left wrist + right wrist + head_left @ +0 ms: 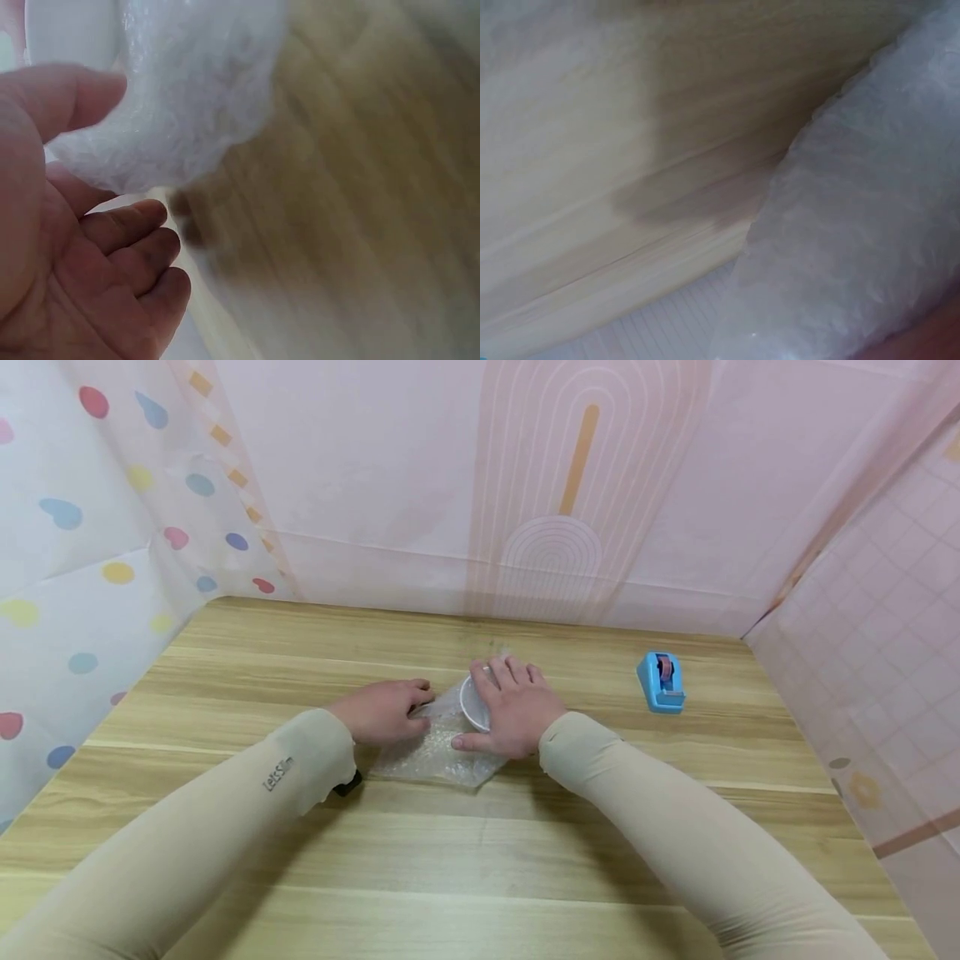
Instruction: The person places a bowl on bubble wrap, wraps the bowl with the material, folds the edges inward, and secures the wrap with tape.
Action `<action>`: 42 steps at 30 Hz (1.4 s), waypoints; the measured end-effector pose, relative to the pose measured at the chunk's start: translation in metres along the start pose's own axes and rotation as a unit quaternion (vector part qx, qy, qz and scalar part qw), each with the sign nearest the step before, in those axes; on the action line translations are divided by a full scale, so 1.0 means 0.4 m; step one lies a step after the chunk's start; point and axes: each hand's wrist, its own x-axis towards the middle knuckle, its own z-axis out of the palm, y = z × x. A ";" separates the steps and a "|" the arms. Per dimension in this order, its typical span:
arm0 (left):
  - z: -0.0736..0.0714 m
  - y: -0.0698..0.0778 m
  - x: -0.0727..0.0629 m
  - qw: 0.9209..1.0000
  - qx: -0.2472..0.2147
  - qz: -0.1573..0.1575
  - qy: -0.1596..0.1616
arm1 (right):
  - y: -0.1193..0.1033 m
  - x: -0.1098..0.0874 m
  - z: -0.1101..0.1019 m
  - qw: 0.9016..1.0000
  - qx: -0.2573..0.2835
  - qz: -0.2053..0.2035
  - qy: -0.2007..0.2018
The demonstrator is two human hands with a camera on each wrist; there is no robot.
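Observation:
A sheet of clear bubble wrap (442, 752) lies on the table around a white round-rimmed object (472, 703), whose kind the frames do not settle. My left hand (386, 712) pinches the wrap's left edge. In the left wrist view its thumb (90, 97) lies over the bubble wrap (195, 90), the index finger is partly hidden behind it, and the other fingers curl loosely below. My right hand (517, 708) rests with fingers extended over the round object and wrap, covering much of both. Bubble wrap (862, 210) fills the right side of the right wrist view.
A blue tape dispenser (662, 683) with a reddish roll stands at the back right of the wooden table (480, 868). Patterned sheets (375, 485) hang behind the table and along both sides. A small black item (348, 785) shows beneath the left cuff.

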 end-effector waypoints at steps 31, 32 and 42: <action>-0.003 -0.006 0.001 0.995 -0.027 -0.057 0.084 | -0.021 0.024 0.013 0.995 0.037 0.090 0.012; -0.004 -0.007 0.000 0.995 -0.026 -0.058 0.083 | -0.022 0.025 0.013 0.995 0.037 0.091 0.014; -0.004 -0.044 0.003 0.996 -0.042 -0.069 0.038 | -0.026 0.024 0.009 0.993 0.061 0.103 0.018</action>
